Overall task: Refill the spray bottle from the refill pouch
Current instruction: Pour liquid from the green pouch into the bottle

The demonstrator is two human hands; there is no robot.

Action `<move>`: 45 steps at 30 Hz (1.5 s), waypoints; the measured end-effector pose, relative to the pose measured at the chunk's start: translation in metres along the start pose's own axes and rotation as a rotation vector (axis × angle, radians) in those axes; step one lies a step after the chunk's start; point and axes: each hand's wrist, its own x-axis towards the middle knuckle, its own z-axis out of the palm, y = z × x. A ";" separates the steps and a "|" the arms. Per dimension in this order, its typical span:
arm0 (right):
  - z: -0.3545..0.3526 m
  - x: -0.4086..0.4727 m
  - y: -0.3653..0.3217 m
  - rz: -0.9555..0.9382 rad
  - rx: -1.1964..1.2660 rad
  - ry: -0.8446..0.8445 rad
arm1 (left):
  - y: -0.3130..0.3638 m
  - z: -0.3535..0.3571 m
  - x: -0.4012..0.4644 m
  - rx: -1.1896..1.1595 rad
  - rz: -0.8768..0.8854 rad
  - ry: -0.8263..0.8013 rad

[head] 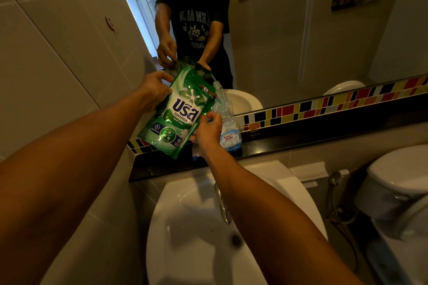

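Note:
A green refill pouch (178, 111) with white lettering is held up in the air above the black ledge, tilted with its top leaning right. My left hand (154, 91) grips its upper left edge. My right hand (207, 133) pinches its lower right edge. Right behind the pouch stands a clear spray bottle (228, 122) with a blue-and-white label on the black ledge (301, 143). The pouch's top corner sits close to the bottle's neck; the bottle's top is partly hidden and I cannot tell whether it is capped.
A white sink (196, 227) with a chrome tap (222, 206) lies below my arms. A mirror (289, 30) fills the wall ahead, above a strip of coloured tiles (335, 102). A toilet (398, 183) and hose sprayer (333, 180) stand at right.

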 end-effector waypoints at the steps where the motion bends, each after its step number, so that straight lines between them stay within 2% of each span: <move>1: 0.000 0.000 0.000 0.001 -0.001 -0.001 | 0.000 0.000 0.000 0.000 0.001 0.000; 36: -0.004 0.001 -0.002 0.005 0.014 0.004 | -0.001 0.004 0.007 -0.009 -0.002 -0.006; 45: -0.019 0.022 0.007 -0.054 -0.176 0.043 | -0.022 0.019 0.009 -0.101 -0.027 0.015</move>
